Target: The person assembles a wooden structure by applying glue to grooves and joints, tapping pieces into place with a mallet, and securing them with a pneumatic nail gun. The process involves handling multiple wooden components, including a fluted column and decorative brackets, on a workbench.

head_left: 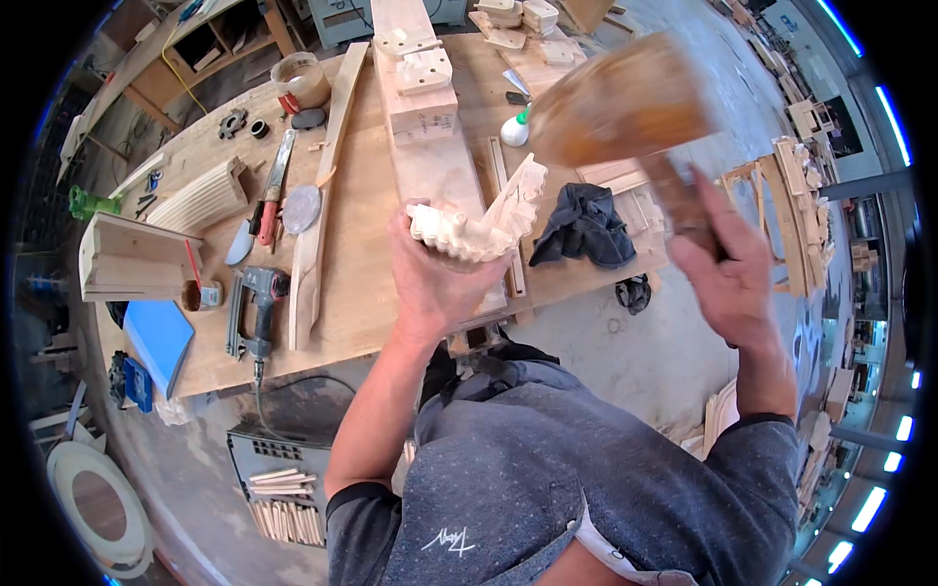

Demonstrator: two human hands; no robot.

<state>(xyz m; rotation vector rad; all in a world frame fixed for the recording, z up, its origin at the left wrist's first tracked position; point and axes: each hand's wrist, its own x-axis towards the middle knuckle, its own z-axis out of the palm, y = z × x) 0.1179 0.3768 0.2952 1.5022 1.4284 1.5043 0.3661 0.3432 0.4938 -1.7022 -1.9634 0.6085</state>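
Observation:
My left hand (445,283) is wrapped round a pale carved wooden piece (479,234) with scalloped edges and a V shape. The piece is held over the near end of a long, thick wooden beam (425,137) lying on the workbench. My right hand (728,259) grips the handle of a wooden mallet (625,103), which is raised to the right of the carved piece. The mallet head is blurred by motion and apart from the carving. Below the mallet, a crumpled black cloth (586,227) lies at the bench's right side.
On the workbench (362,293) left of the beam are a nail gun (258,311) with a hose, a red-handled tool (269,220), a long shaped wooden strip (318,225) and a fluted wooden block (200,198). A white bottle (515,130) with green tip stands beyond the carving.

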